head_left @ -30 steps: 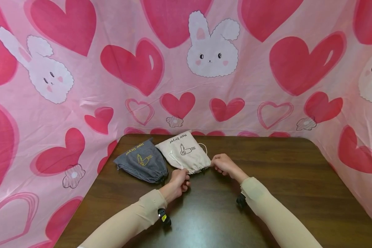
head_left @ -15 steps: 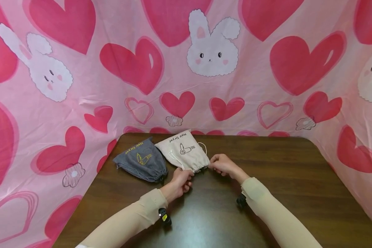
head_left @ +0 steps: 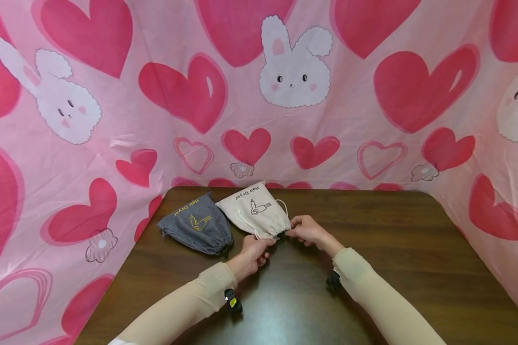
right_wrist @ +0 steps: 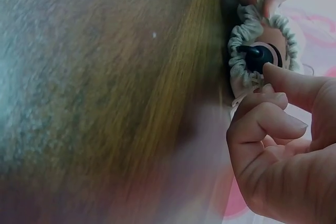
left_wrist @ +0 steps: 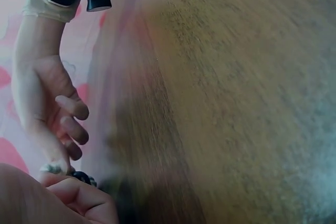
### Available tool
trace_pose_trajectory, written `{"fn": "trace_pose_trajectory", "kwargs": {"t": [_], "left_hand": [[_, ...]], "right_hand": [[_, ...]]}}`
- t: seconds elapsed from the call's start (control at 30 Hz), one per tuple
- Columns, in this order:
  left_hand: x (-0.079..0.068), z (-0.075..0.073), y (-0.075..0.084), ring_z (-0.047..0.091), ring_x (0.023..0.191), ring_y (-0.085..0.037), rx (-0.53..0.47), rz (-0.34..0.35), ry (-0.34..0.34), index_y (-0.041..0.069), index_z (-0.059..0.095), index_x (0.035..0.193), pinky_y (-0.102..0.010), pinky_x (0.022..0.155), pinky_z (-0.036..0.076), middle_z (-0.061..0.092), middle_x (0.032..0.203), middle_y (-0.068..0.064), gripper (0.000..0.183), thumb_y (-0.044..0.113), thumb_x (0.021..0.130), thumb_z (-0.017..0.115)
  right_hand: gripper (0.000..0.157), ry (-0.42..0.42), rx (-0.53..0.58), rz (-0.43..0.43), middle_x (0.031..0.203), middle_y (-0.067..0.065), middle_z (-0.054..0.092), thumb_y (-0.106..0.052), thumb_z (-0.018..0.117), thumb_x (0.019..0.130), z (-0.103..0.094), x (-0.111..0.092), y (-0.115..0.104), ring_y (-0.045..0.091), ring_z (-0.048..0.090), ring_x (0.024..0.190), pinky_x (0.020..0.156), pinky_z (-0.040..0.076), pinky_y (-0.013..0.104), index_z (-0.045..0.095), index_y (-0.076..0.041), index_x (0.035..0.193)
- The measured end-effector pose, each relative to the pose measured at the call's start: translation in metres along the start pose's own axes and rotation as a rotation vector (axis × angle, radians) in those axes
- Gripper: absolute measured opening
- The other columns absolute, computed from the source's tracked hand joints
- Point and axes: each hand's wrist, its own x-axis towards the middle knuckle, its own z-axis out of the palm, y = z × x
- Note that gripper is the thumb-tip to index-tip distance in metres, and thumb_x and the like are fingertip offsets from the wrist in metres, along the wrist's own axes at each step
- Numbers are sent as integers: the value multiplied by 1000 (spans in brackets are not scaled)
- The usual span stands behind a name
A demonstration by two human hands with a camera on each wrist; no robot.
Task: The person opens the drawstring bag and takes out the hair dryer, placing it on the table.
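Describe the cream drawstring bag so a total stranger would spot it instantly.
Start at the brown wooden table and look toward its far left corner, where the grey bag lies. To its right is the cream bag, set apart by pale cloth and dark lettering instead of yellow.

Matt cloth cream bag point(head_left: 259, 213) and grey bag point(head_left: 198, 231), glossy wood-grained table point(head_left: 397, 230), wrinkled cloth backdrop point(head_left: 349, 115).

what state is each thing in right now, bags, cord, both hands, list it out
cream bag: lying on the table, gathered mouth open
gray bag: lying flat, mouth end gathered
white cord: slack, looping out beside the cream bag
black object: partly visible in the cream bag's mouth
left hand: pinching the cream bag's rim
right hand: pinching the rim's other side
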Motion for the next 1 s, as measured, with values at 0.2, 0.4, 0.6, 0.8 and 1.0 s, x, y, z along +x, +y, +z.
{"fn": "trace_pose_trajectory", "kwargs": {"t": [0.2,0.4,0.6,0.8,1.0], "left_hand": [[0,3,-1,46,47,-7,5,14,18,4,54,104,-16,40,34,46,72,-1,17,5,97,69],[0,6,-3,45,48,-9,1,36,15,4,51,111,-17,40,34,46,75,-2,25,7,97,72],[2,10,-3,45,49,-10,21,46,41,4,49,120,-18,40,35,50,79,-3,38,10,95,77],[4,15,-2,45,48,-10,55,44,63,4,50,117,-19,40,36,51,77,-4,32,8,96,74],[5,20,-2,44,45,-9,60,46,75,5,48,114,-19,38,35,49,74,-4,30,4,96,72]], "right_hand": [[9,14,3,1,69,9,55,-10,74,94,3,1,-2,15,42,54,42,31,24,67,-5,96],[9,21,-4,5,69,9,55,-11,74,95,3,1,-2,14,43,54,42,32,23,67,-6,97],[13,10,-13,-7,69,8,55,-14,75,95,4,1,-2,15,45,55,43,34,24,66,-6,99],[13,3,-16,-1,72,10,57,-15,74,97,5,2,-1,15,46,56,44,35,25,65,-6,102],[12,-12,-17,-4,68,6,54,-15,73,97,6,3,-2,14,46,55,43,36,24,65,-7,101]]}}
